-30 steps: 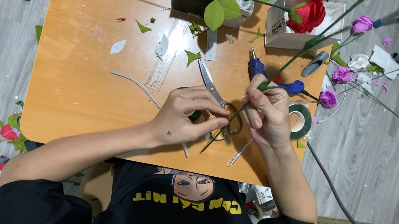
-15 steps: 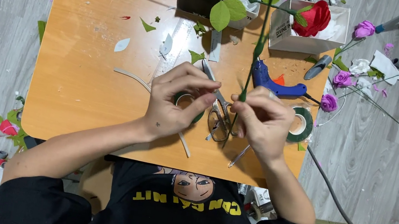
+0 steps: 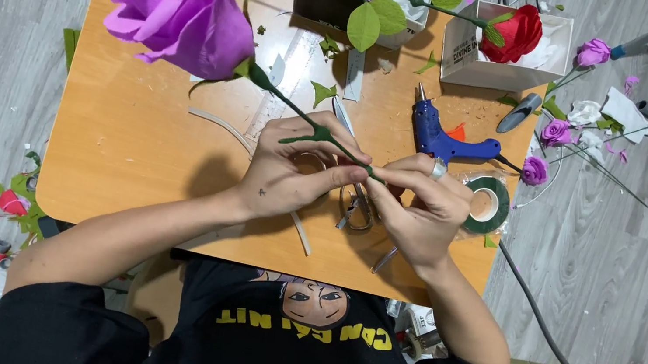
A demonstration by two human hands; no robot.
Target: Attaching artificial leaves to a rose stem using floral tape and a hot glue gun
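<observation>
A large purple paper rose (image 3: 182, 2) on a thin green stem (image 3: 324, 133) hangs close to the camera over the orange table (image 3: 123, 164). My left hand (image 3: 290, 172) and my right hand (image 3: 422, 204) meet at the stem's lower end. Both pinch it with the fingertips, and a ring shows on one right finger. Beneath the hands a pair of scissors (image 3: 355, 207) lies on the table, partly hidden.
A blue glue gun (image 3: 442, 139) and a roll of green tape (image 3: 487, 206) lie right of my hands. Two boxes stand at the far edge, a white one (image 3: 462, 51) holding a red rose (image 3: 518, 30). Small purple roses (image 3: 559, 130) and scraps litter the floor at right.
The big purple rose has come into view at upper left, its stem now held between both hands. Before, the hands worked low over the scissors.
</observation>
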